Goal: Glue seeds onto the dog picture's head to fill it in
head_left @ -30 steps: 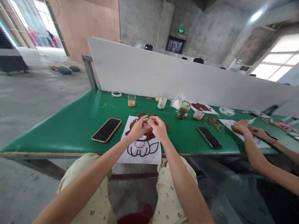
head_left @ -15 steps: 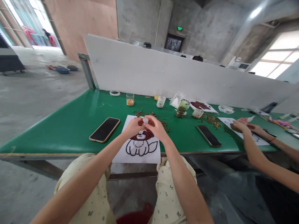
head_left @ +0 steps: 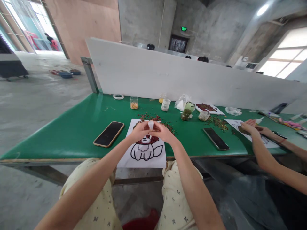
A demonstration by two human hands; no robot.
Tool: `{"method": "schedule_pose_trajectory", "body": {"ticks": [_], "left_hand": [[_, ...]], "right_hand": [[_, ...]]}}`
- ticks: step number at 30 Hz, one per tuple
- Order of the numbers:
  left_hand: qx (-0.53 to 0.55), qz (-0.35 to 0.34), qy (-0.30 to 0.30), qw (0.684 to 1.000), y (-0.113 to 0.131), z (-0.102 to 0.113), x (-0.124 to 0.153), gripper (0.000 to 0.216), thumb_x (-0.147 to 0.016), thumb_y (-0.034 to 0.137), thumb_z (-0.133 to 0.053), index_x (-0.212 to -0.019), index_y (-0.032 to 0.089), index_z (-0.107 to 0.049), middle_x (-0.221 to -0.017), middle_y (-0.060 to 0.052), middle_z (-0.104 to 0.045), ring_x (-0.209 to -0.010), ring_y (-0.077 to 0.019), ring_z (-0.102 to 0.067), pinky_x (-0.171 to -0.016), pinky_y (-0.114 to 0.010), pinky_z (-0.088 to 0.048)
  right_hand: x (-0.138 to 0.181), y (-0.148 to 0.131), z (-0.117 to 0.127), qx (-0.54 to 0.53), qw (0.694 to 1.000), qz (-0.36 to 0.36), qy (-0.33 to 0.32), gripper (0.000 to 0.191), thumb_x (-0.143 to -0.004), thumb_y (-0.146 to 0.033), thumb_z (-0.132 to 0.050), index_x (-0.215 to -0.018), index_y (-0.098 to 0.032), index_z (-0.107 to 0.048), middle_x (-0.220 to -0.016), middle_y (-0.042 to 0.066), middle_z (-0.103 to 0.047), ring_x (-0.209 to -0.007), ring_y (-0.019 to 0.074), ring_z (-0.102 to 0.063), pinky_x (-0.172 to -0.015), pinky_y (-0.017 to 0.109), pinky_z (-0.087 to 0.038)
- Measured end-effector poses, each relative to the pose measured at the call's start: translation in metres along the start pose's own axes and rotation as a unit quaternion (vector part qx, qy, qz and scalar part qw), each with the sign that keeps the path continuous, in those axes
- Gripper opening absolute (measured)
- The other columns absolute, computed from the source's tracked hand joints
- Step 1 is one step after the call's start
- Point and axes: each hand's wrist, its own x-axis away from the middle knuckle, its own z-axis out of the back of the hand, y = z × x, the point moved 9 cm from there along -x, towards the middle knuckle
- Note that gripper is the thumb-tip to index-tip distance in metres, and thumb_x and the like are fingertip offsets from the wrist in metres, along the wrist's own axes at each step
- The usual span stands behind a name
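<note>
Bench inventory, seen from beside the seated person.

1. Left hand [head_left: 139, 131] and right hand [head_left: 163, 132]: brought together over the near edge of the bench, fingertips of both pinching one thing between them. The remaining fingers are curled in, not spread. Two hands on so small a thing likely give a steadier hold.
2. Small translucent white bottle [head_left: 151, 125]: held in that pinch, just above the sheet and apart from it. Which end is its tip cannot be told.
3. White paper sheet with a black dog outline [head_left: 144, 162]: flat, directly under the hands, overhanging the bench edge towards the lap, probably to keep it within easy reach. The head of the dog is covered in dark red grains.
4. Loose red and brown seeds [head_left: 157, 118]: scattered just beyond the sheet, close at hand.
5. Long green-topped bench [head_left: 72, 127], backed by a white partition board [head_left: 168, 76].
6. Black phone in a tan case [head_left: 109, 134]: face up, left of the sheet, clear of the seeds.
7. Small clear glass with yellow grains [head_left: 134, 103]: set well back, near the board.
8. Co-worker's hands [head_left: 249, 127]: on a separate sheet, well to the right.
</note>
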Motion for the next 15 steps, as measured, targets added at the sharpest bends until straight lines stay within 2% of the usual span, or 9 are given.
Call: {"method": "schedule_pose_trajectory", "body": {"ticks": [7, 15], "left_hand": [[-0.026, 0.008, 0.020, 0.999, -0.012, 0.008, 0.000, 0.032, -0.065, 0.034, -0.066, -0.087, 0.011, -0.062, -0.081, -0.008, -0.068, -0.076, -0.0227, -0.063, -0.070, -0.034, -0.051], [-0.002, 0.007, 0.028, 1.000, -0.013, 0.010, 0.001, 0.034, -0.064, 0.033, -0.067, -0.089, 0.010, -0.064, -0.082, -0.008, -0.069, -0.079, -0.0232, -0.064, -0.076, -0.035, -0.051]], "right_hand": [[-0.005, 0.000, -0.002, -0.021, 0.999, 0.023, 0.027, 0.052, -0.064, -0.033, -0.075, -0.111, -0.019, -0.058, -0.108, 0.006, -0.064, -0.100, 0.0222, -0.060, -0.092, 0.037, -0.046], [-0.007, 0.004, -0.001, -0.019, 0.997, 0.007, 0.068, 0.054, -0.057, -0.036, -0.077, -0.105, -0.017, -0.061, -0.099, 0.005, -0.067, -0.093, 0.0219, -0.062, -0.087, 0.036, -0.048]]}}
